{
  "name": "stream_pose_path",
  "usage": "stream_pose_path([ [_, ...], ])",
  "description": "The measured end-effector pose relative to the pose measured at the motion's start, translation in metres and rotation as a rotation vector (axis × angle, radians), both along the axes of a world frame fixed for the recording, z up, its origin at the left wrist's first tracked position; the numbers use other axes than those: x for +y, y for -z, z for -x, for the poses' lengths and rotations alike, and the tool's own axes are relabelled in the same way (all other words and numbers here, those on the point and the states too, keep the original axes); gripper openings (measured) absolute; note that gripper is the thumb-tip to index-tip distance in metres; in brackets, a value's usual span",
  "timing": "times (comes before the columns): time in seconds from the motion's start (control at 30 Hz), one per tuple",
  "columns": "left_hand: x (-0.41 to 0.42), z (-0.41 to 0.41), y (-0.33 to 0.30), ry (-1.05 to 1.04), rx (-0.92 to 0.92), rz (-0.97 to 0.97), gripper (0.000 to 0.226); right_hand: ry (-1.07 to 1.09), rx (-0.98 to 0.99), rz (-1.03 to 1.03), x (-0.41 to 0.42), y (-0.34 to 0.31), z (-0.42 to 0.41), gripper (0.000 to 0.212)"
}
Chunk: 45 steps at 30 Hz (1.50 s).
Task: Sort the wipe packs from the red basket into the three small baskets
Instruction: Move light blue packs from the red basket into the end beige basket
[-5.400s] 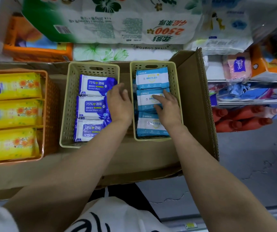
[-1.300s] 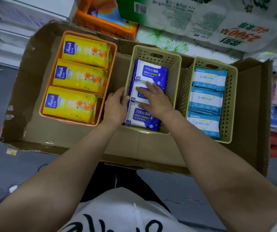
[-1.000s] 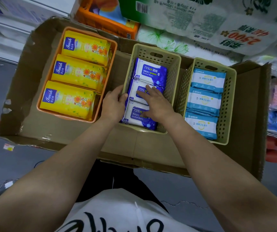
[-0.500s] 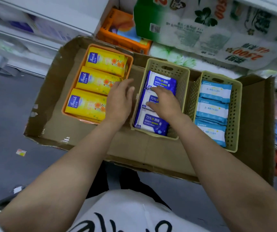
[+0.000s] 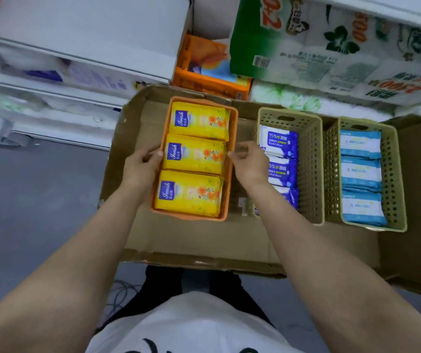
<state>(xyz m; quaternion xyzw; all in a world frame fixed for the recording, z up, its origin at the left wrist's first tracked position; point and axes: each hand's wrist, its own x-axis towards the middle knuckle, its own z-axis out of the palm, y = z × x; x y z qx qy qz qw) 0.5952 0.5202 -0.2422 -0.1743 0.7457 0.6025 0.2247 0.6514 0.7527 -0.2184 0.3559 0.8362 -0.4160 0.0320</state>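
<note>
Three small baskets stand in a row in a flat cardboard box (image 5: 191,240). The orange basket (image 5: 189,216) on the left holds three yellow wipe packs (image 5: 194,155). Dark blue alcohol wipe packs (image 5: 279,142) lie in the middle beige basket (image 5: 311,174), and light blue packs (image 5: 360,174) fill the right beige basket (image 5: 395,174). My left hand (image 5: 142,165) curls on the orange basket's left rim. My right hand (image 5: 250,161) pinches its right rim, level with the middle yellow pack. The red basket does not show clearly.
Behind the box stand an orange tissue carton (image 5: 209,70) and large wrapped paper-roll packs (image 5: 331,47). White shelves (image 5: 64,72) run along the left. Grey floor (image 5: 39,212) lies left of and below the box. The box's right flap (image 5: 418,200) stands up.
Both hands left the middle basket and moved left to the two sides of the orange basket. The view has shifted, so the baskets now sit further right.
</note>
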Motion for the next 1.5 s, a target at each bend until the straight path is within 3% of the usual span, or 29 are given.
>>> stream_pose_path([
  [0.17, -0.004, 0.017, 0.009, 0.105, -0.041, -0.121, 0.023, 0.097, -0.027, -0.098, -0.007, 0.001, 0.006, 0.024],
  [0.4, 0.004, 0.035, 0.012, 0.23, -0.01, -0.015, 0.025, 0.179, -0.018, -0.176, -0.01, -0.001, 0.01, 0.028],
  [0.53, 0.001, 0.025, 0.006, 0.233, 0.097, -0.001, 0.051, -0.009, 0.043, -0.268, -0.023, -0.005, -0.002, 0.04],
  [0.67, 0.004, 0.016, 0.002, 0.316, 0.075, -0.063, 0.058, -0.26, 0.026, -0.377, -0.046, 0.0, -0.021, 0.047],
  [1.2, 0.014, -0.004, -0.009, 0.187, 0.086, 0.007, 0.047, -0.432, 0.039, -0.33, -0.031, -0.001, -0.028, 0.058],
  [1.33, 0.005, -0.025, -0.007, 0.138, 0.08, -0.071, 0.055, -0.49, 0.008, -0.299, -0.031, 0.0, -0.037, 0.069],
  [1.5, 0.014, -0.038, -0.01, 0.169, 0.082, 0.043, 0.064, -0.515, -0.053, -0.295, -0.034, 0.001, -0.04, 0.076],
])
